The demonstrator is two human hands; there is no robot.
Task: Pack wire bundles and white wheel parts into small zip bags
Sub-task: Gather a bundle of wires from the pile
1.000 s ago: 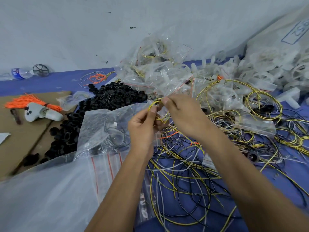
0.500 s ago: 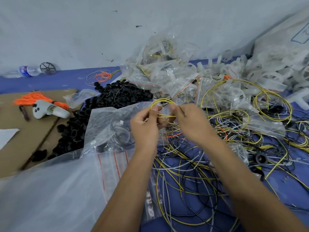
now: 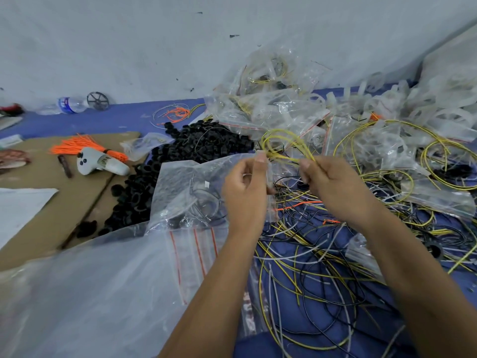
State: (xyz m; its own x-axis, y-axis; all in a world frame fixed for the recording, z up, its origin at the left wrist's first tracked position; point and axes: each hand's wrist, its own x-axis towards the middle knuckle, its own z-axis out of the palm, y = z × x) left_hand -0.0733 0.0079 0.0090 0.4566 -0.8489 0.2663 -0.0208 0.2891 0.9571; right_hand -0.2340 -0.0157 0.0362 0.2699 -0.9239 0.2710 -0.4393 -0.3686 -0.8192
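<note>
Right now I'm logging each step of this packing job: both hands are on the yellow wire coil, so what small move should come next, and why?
Probably draw the yellow wire coil into a tighter loop. The left hand and right hand each pinch one side of it, and its loops spread wide above the fingers, likely too loose to slide easily into one of the small zip bags lying flat below the left wrist.

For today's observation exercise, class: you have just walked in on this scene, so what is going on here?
A person is coiling a yellow wire bundle, pinching it between the left hand and the right hand above a blue surface strewn with loose wires. Empty small zip bags lie below the left arm. Filled bags are piled behind, next to a heap of black rings. This bundle is not yet bagged.
</note>
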